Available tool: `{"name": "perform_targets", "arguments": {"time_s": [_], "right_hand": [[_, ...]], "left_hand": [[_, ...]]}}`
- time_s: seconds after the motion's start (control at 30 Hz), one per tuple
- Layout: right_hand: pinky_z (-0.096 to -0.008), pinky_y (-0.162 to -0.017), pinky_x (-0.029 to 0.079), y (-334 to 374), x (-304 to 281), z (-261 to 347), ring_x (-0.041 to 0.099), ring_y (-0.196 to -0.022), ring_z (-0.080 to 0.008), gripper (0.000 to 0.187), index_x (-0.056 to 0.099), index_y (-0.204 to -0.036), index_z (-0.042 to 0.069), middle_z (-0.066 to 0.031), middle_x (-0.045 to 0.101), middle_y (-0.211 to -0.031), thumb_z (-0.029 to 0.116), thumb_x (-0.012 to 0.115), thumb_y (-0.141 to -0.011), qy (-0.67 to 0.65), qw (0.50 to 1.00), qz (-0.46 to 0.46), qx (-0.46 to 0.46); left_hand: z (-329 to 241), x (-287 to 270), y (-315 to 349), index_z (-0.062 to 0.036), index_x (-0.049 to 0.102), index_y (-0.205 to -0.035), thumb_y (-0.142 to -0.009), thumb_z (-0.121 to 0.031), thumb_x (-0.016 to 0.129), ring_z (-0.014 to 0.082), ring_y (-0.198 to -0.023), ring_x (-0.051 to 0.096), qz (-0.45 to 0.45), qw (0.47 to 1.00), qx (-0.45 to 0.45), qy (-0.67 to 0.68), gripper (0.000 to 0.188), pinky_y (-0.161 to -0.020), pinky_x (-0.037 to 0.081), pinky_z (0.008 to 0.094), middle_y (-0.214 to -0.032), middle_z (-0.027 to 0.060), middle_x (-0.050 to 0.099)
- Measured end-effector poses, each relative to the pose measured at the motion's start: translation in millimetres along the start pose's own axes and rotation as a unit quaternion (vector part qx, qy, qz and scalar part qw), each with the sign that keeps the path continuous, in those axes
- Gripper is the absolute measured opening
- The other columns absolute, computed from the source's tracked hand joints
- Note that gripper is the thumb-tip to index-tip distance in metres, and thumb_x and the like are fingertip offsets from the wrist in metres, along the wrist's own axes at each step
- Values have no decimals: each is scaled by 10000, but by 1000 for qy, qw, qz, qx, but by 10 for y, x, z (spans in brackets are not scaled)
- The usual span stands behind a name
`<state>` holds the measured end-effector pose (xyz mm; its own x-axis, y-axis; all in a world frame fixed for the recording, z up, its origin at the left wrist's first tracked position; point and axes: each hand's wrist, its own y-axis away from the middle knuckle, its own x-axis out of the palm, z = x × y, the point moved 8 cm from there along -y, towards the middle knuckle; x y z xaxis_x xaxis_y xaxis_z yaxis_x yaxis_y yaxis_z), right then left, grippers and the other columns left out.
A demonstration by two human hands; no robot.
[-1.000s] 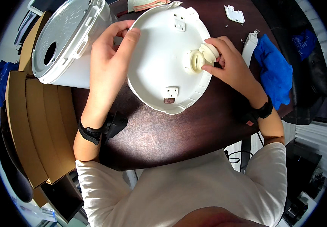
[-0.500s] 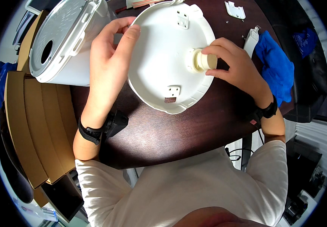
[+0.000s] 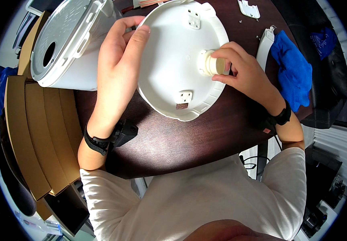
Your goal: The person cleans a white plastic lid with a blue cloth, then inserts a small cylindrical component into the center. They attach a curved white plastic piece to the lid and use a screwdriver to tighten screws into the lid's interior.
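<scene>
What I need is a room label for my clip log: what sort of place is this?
Perhaps an office or home room doubling as a workspace: a dark table, a black leather-look seat at the right and brown cardboard at the left.

Before you, a dark reddish-brown table (image 3: 181,138) spans the middle of the frame, bright glare pooling near its lower edge. Black leather-like seating (image 3: 321,116) lines your right, above a patch of pale floor (image 3: 308,135).
</scene>
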<state>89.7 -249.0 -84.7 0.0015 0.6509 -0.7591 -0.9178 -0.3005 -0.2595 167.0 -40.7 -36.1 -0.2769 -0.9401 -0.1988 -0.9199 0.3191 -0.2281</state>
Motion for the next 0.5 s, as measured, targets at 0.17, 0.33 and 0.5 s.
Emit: {"name": "perform_targets", "arguments": {"time_s": [0.17,0.33,0.5], "right_hand": [[-310,-710,551,1,0,-64,672,-821,-221,469,581,-1154,76,-74,603,-1025,210,816,-771,-4,999,6,43],[-312,-677,535,12,-50,4,648,-755,-210,457,580,-1145,78,-81,633,-966,254,812,-794,33,999,-14,8],[-332,-692,549,9,-45,-4,676,-801,-242,408,576,-1128,72,-101,641,-977,219,792,-815,28,999,-10,19]], "left_hand": [[-19,7,7,18,560,-1194,-1015,-189,554,67,-841,614,1,1000,-2,0,273,-732,467,205,-952,68,698],[-37,28,16,20,561,-1189,-1014,-181,553,64,-832,612,5,1000,9,17,266,-722,467,203,-946,69,701],[-53,24,16,25,560,-1187,-1015,-177,552,64,-826,613,3,1000,13,1,266,-719,467,202,-936,68,702]]}}
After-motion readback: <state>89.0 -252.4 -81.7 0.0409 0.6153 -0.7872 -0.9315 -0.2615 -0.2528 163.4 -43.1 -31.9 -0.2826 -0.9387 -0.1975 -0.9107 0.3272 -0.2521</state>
